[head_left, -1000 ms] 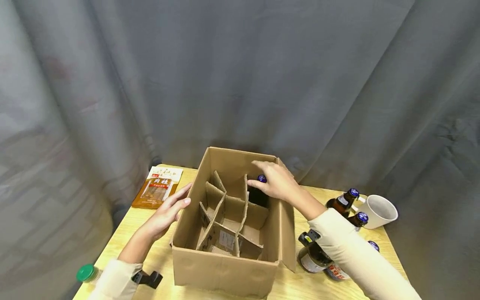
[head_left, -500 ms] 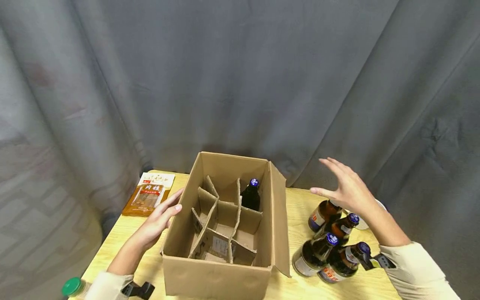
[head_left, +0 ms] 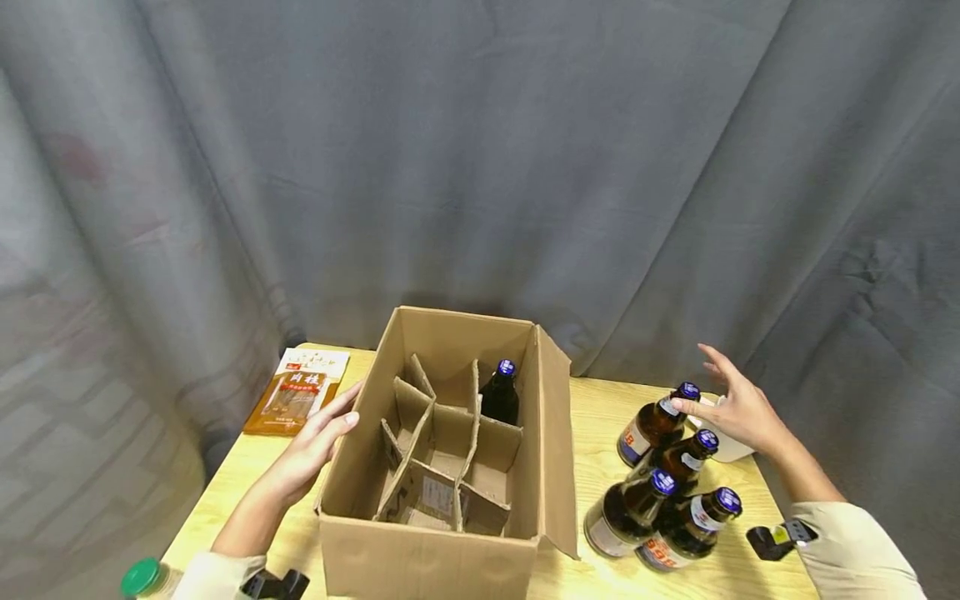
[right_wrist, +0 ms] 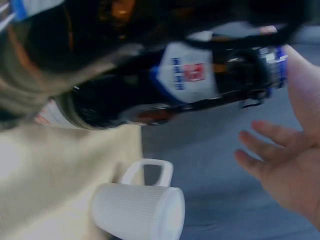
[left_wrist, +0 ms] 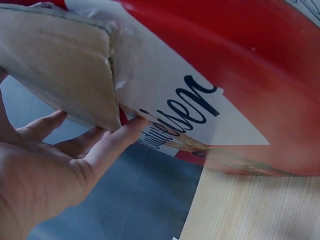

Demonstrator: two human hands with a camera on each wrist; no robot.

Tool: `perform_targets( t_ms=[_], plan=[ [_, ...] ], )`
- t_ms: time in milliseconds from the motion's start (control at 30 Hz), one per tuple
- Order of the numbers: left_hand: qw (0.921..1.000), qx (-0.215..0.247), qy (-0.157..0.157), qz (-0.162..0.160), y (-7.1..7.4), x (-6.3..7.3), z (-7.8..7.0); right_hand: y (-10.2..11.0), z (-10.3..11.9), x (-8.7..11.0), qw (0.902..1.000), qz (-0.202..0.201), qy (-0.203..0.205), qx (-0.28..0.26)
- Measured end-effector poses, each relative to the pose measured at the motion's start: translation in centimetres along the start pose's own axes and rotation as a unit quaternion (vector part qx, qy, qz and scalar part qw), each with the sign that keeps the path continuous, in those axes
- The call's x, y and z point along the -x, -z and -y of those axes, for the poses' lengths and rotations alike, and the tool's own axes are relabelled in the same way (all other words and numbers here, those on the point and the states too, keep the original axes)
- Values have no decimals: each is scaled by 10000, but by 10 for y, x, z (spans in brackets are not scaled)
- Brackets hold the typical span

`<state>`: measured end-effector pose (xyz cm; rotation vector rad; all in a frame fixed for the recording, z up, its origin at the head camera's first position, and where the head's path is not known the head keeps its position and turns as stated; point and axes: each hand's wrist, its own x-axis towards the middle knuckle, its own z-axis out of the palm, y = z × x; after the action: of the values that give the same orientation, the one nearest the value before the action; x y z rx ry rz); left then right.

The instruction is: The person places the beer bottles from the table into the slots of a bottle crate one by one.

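Note:
My left hand (head_left: 303,457) rests against the left side of a cardboard box (head_left: 423,557) with dividers inside. In the left wrist view, its fairly straight fingers touch an outer flap (left_wrist: 65,65) and the red and white printed side. A dark bottle (head_left: 500,398) with a blue cap stands upright in the box's back right compartment. To the right, my right hand (head_left: 742,417) hovers with spread fingers at the farthest brown beer bottle (head_left: 651,427), its thumb by the neck. Whether the thumb touches the glass is unclear. Nearer stand more capped bottles (head_left: 626,521).
A white mug (right_wrist: 132,210) stands behind the bottles, partly hidden by my right hand. One box flap (head_left: 557,442) juts out towards the bottles. A brown and white food packet (head_left: 298,392) lies at the back left, and a green-lidded jar (head_left: 142,577) is at the front left.
My right hand has left the bottle in the box and moved right to the standing bottles. My left hand stays at the box's left side. The head view has shifted slightly.

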<state>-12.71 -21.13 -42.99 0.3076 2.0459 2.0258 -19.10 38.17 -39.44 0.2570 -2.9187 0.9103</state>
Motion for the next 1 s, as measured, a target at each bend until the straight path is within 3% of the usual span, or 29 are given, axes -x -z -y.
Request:
perform_targets(
  t_ms=[200, 433, 733, 1000],
  plan=[
    [10000, 55, 49, -4, -1, 0, 0, -20, -24, -6, 9954, 501, -252, -780],
    [9999, 26, 123, -75, -1, 0, 0, -34, -36, -11, 9884, 586, -100, -1400],
    [9999, 51, 129, -85, -2, -1, 2, -37, -38, -9, 9883, 379, 93, -1474],
    [9998, 40, 191, -85, -2, -1, 2, -19, -22, -18, 9940, 513, 276, -927]
  ],
)
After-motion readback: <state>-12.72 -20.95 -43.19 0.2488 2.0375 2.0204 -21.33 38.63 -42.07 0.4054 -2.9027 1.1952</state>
